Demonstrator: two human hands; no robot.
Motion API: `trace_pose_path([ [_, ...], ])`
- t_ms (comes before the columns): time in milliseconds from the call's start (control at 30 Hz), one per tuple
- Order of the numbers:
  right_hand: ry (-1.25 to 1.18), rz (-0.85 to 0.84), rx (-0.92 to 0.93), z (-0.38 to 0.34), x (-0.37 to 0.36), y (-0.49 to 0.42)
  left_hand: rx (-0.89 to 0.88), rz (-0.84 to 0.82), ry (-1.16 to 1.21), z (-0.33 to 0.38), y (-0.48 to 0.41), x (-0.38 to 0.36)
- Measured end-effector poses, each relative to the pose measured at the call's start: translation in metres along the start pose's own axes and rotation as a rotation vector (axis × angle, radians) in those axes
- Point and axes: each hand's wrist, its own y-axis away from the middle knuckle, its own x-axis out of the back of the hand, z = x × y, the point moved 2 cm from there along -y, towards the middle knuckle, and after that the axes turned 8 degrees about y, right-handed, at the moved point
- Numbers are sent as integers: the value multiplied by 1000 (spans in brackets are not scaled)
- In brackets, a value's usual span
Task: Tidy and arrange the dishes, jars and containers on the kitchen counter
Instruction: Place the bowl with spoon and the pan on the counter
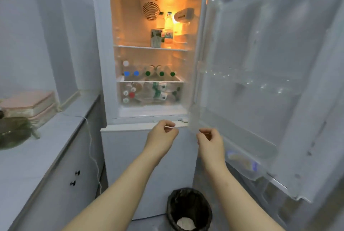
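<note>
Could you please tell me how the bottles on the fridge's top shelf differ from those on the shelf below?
The clear plastic bottles on the top shelf stand upright; the clear plastic bottles on the lower shelf lie on their sides, caps outward. The top ones are few; the lower ones form a row. Both are capped.

Fridge (101, 44) door (260, 81) open to right, interior lit; bottles (149, 73) lying on middle shelf, carton (155, 37) upright above. Left hand (162, 133), right hand (211, 140) raised side by side, apart, fingers curled. Bin (189, 210) on floor below; counter (46, 147) at left
</note>
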Motion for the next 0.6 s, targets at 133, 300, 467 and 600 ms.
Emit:
trace_pose_path([
  [133, 75, 200, -5, 17, 50, -43, -37, -171, -14, 1, -35, -69],
  [300, 220, 318, -45, 37, 89, -91, -117, -335, -80, 9, -74, -131],
  [467, 591, 219, -177, 61, 115, -132, -239, -530, -233, 13, -117, -184],
  [600, 916, 20, -363, 92, 123, -154, -238, -817, -593, -11, -149, -230],
])
